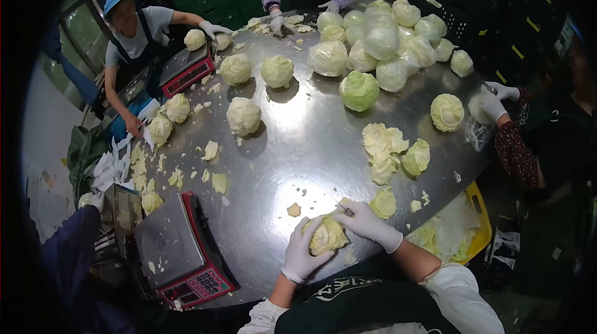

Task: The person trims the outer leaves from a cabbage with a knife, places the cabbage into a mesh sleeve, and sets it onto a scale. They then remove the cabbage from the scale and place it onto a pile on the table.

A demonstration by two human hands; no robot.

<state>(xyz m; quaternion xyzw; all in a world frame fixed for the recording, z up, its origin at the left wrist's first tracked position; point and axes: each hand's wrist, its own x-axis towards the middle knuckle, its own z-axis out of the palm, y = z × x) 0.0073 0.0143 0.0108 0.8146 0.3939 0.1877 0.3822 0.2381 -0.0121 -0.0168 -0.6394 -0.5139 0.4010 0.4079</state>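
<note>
My left hand (303, 253), in a white glove, wraps round the near-left side of a pale green cabbage (328, 236) at the front edge of the steel table. My right hand (372, 226), gloved too, is closed on a small knife (346, 211) at the cabbage's upper right. The blade points up and left, and part of the handle is hidden in the fingers. A cut stem piece (294, 210) lies on the table just beyond the cabbage. Right of my right hand is a loose cabbage leaf (383, 203).
Wrapped cabbages (380, 42) are piled at the back right. Bare cabbages (244, 116) and leaf scraps (380, 147) lie about the steel table (273, 160). A red scale (205, 281) stands front left, a yellow crate (479, 222) below right. Several co-workers stand around the table.
</note>
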